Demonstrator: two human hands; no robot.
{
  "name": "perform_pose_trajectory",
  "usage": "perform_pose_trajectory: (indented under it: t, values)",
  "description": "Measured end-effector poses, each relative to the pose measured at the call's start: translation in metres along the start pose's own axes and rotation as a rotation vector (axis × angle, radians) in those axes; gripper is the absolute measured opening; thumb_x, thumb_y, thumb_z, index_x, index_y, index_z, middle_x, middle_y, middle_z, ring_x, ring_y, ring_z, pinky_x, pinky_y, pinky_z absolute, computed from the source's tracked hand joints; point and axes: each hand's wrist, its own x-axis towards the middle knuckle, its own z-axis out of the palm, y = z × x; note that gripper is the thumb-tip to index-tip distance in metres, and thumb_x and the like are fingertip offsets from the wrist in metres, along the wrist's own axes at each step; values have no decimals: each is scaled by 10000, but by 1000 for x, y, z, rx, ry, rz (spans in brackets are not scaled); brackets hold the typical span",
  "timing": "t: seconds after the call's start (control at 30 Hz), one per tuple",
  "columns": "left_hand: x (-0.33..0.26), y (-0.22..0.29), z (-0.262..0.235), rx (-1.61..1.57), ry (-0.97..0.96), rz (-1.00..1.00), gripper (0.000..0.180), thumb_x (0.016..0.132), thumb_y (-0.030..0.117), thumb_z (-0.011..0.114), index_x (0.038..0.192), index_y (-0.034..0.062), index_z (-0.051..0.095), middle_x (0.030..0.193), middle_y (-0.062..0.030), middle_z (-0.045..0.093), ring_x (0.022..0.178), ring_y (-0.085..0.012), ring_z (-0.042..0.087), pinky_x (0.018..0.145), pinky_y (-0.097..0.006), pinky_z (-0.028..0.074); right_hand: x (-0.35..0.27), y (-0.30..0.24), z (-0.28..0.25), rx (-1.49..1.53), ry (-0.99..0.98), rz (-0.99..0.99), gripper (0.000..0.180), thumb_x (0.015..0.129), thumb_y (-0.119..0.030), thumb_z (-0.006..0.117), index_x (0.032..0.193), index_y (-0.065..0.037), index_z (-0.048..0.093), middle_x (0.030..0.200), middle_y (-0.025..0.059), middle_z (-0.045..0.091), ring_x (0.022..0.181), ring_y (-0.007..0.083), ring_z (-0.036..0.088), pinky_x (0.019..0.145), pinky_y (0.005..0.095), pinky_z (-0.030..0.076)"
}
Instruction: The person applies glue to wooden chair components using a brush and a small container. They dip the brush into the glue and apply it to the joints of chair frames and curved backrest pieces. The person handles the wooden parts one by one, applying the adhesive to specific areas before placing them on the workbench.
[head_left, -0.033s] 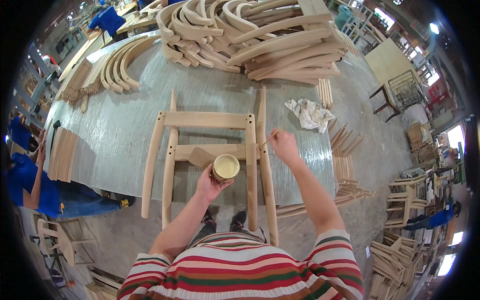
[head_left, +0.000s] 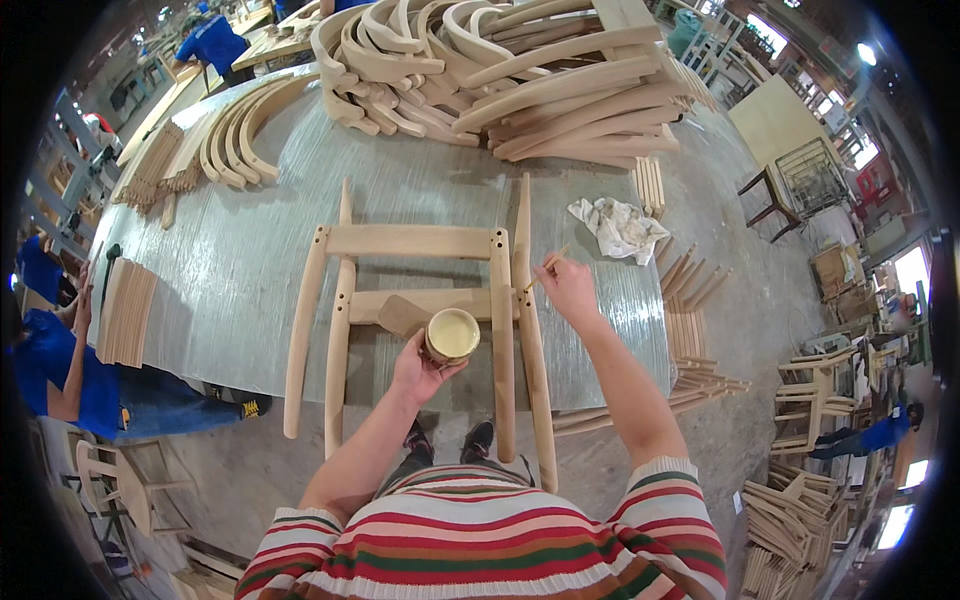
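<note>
My left hand (head_left: pixel 425 372) holds a round tub (head_left: pixel 453 336) of pale yellow, glue-like liquid, its open top facing up. A thin stick (head_left: pixel 532 287) is pinched in my right hand (head_left: pixel 568 287). Its lower end is at the right-hand leg of a chair frame (head_left: pixel 536 370), near the middle rail; whether it touches the wood I cannot tell. Two pale wooden frames lie on the table, partly overlapping. The nearer one has a top rail (head_left: pixel 410 240) with dark holes at its ends. Behind the tub, a flat brownish piece (head_left: pixel 401 315) rests against the middle rail (head_left: pixel 385 303).
A crumpled white cloth (head_left: pixel 620 230) lies right of the frames on the film-covered table (head_left: pixel 250 300). Curved wooden parts (head_left: pixel 400 70) are heaped at the far side. Stacked slats (head_left: pixel 127 310) stand at the left edge, beside a person in blue (head_left: pixel 70 370).
The stick in my right hand has tilted slightly, and its upper end now shows above my fingers. My left hand and the tub have stayed almost still.
</note>
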Motion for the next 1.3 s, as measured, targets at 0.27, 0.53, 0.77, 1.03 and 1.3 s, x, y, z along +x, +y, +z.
perform_pose_trajectory:
  t: [0.27, 0.53, 0.77, 1.03, 1.3]
  values:
    - [-2, 3, 7, 50, 0, 28, 425, 965, 325, 309, 1282, 53, 386, 1273, -169, 460, 1135, -373, 493, 921, -553, 435, -12, 0, -31, 129, -63, 138, 147, 793, -225, 603, 765, -81, 587, 633, 64, 590, 650, 271, 580, 689, 403, 393]
    - [8, -1, 9, 34, -28, -40, 424, 960, 318, 318, 1281, 55, 404, 1279, -170, 461, 1132, -378, 496, 935, -545, 431, -14, -4, -9, -92, -70, -35, 205, 796, -265, 594, 733, -69, 598, 619, 95, 593, 619, 292, 583, 689, 431, 414]
    - [2, 5, 13, 68, -42, 2, 421, 959, 308, 315, 1266, 32, 394, 1267, -167, 452, 1135, -363, 490, 920, -550, 441, -10, 0, -14, -54, -66, 24, 173, 785, -252, 611, 762, -81, 592, 617, 80, 600, 618, 289, 588, 669, 409, 425]
    - [28, 4, 60, 263, -19, -16, 377, 953, 280, 308, 1211, 45, 449, 1170, -126, 537, 1057, -312, 555, 888, -497, 474, -56, 36, -60, 415, -123, -110, 82, 797, -131, 604, 824, -54, 609, 777, 76, 609, 713, 224, 584, 645, 334, 453]
    - [155, -76, 168, 663, -118, -144, 270, 923, 322, 479, 1055, 97, 544, 902, -30, 619, 772, -171, 626, 644, -342, 537, -220, 87, -61, 1754, 799, 891, 260, 874, -246, 477, 1080, -97, 529, 906, 63, 615, 751, 163, 533, 671, 315, 444]
